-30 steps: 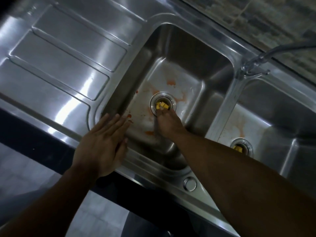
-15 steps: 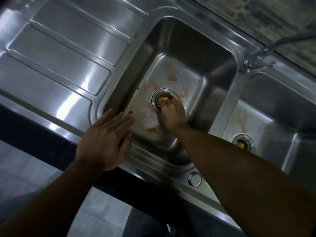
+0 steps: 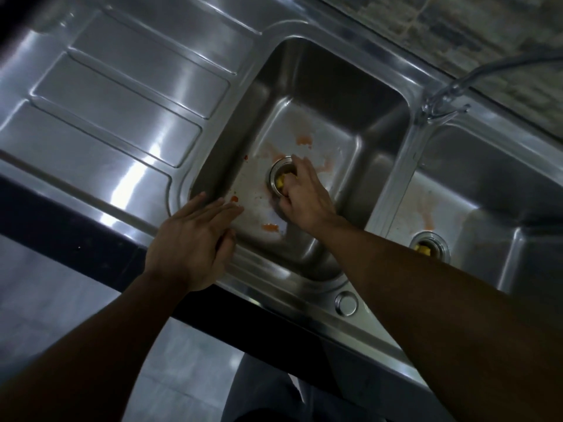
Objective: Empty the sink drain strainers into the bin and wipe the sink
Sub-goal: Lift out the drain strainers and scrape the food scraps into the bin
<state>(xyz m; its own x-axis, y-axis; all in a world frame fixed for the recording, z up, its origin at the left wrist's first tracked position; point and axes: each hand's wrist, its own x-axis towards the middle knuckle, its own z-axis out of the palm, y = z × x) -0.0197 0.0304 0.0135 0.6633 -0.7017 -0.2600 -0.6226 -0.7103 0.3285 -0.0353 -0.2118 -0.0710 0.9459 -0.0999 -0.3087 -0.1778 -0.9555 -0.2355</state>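
Over the left basin: right hand (image 3: 304, 196) had moved from just short of the drain a second before to right on the left strainer (image 3: 277, 173), covering its near and right side.
Right hand state: fingers curled down into the strainer cup, thumb at its near edge; clamped on it by the look, though the fingertips were hidden.
Left hand: left hand (image 3: 192, 239) lay flat on the front rim of the sink (image 3: 274, 300), fingers straight and together, tips over the basin edge; barely shifted, holding nothing.
Left strainer: not lifted, seated in the drain, yellow scraps (image 3: 279, 180) showing beside the fingers.
Right strainer: right strainer (image 3: 429, 249) sat untouched in the other basin, with yellow scraps in it too.
Meaning for task: reach was done and the grasp started; judged very early, nothing emptied yet, both strainers full.
Wiping: not begun; orange stains (image 3: 269, 227) were on the left basin floor, fainter ones in the right basin.
Bin: not in view.
Other: tap (image 3: 441, 99) between the basins, draining board (image 3: 122, 95) to the left.
Writing: no brand, label or text readable anywhere.
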